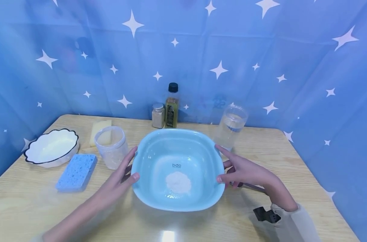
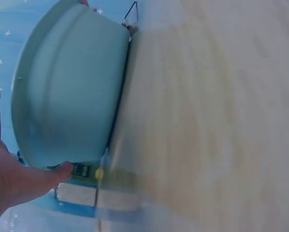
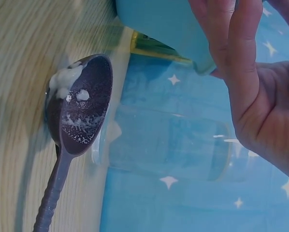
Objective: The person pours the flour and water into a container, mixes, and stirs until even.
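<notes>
I am seeing my left hand (image 1: 118, 179) and right hand (image 1: 243, 169) gripping opposite rims of the light blue basin (image 1: 159, 153), thumbs hooked over the edges. The basin is sitting mid-table on the wooden table (image 1: 292, 161) with a small heap of white powder (image 1: 178, 182) inside. A dark spoon (image 3: 77, 125) smeared with white paste is lying just beside the right hand. A clear jar (image 1: 230, 126) is standing behind.
</notes>
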